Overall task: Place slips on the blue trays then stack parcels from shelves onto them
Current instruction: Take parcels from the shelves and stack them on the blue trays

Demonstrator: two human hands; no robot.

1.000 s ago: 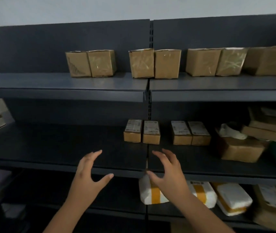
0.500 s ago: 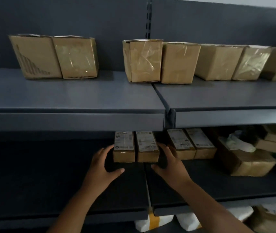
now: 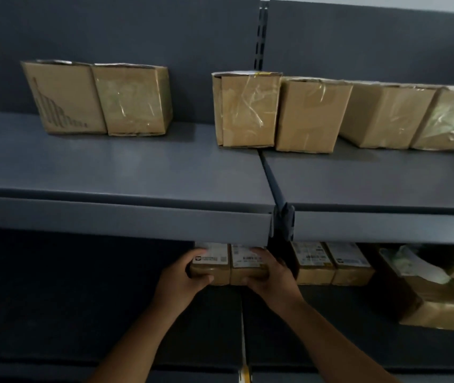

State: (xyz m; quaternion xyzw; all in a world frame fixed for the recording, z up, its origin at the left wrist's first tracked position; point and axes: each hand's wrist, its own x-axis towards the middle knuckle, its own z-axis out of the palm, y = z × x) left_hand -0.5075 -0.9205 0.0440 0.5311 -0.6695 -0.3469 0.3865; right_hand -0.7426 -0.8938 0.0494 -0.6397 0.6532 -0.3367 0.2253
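Head view, one entry. Upper shelf, grey metal, in two bays meeting at a central bracket: on the left bay, a printed carton touching a taped carton; further right, a film-wrapped carton at the bay joint, just beside a plain carton, then two more cartons running to the right edge, all upright against the dark back panel. Lower shelf, dark and in shadow beneath the upper one: a pair of small labelled parcels side by side and touching, left parcel and right parcel, white address labels facing up, their rear parts hidden under the upper shelf's lip. Left hand: curled round the outer left end of the left parcel, thumb on its front face, fingers over the top edge. Right hand: curled round the outer right end of the right parcel, fingers across its label, thumb low on the front. The pair is pressed between the two hands; whether it is lifted off the lower shelf cannot be told. To the right, a second pair of small labelled parcels, apart from the hands; beyond them a larger brown parcel with crumpled wrapping on top.
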